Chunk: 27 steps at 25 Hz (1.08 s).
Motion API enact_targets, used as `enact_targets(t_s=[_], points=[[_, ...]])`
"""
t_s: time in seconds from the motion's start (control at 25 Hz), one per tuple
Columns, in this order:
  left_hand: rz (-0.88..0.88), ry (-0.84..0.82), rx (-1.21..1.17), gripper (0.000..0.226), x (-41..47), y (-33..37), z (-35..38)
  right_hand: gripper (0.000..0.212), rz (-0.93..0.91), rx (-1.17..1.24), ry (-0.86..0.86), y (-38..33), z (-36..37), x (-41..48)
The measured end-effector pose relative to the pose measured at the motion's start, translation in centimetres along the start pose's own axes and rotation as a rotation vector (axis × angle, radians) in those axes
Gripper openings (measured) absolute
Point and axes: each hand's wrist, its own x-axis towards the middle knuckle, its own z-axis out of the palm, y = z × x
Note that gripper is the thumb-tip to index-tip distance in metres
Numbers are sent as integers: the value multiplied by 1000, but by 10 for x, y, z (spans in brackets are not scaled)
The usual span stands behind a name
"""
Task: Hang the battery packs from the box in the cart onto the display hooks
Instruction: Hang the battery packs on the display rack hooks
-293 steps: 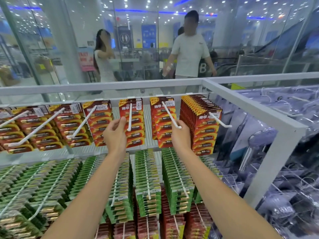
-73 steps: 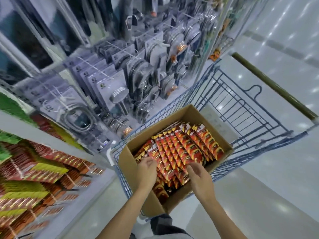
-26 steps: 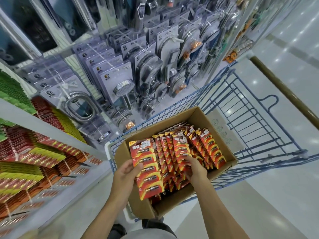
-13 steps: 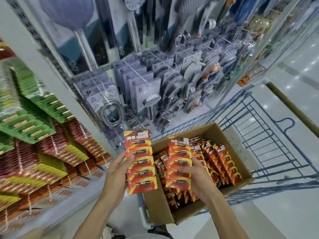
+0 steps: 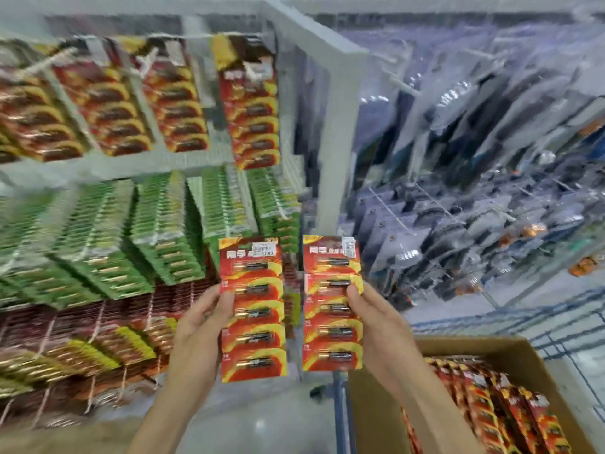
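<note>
Blurred packaged hardware (image 5: 458,231) hangs beside white post (image 5: 330,132).

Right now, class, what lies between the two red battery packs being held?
Nothing. In the head view, the left pack and right pack are held apart; only shelf stock shows behind the gap.

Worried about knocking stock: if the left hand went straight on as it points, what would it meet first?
The left hand, gripping a red battery pack, would probably meet the green packs first; depth is unclear.
</note>
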Motion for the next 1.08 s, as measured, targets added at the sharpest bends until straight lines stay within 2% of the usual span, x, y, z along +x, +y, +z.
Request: enact_targets(t_s=[0.16, 0.4, 0.6, 0.72, 0.92, 1.08], points=[[105, 111, -33, 22, 6, 40, -34, 34, -18, -59, -135, -2, 55, 22], [208, 171, -53, 24, 10, 96, -64, 39, -70, -51, -242, -19, 129, 52], [272, 209, -111, 30, 21, 129, -71, 46, -154, -31, -250, -33, 168, 68], [338, 200, -113, 20, 23, 151, -71, 47, -177, -35, -248, -41, 180, 70], [447, 213, -116, 25, 30, 182, -78, 30, -191, -53, -272, -42, 187, 61], [472, 259, -121, 21, 35, 197, -77, 29, -191, -69, -231, -42, 191, 57]])
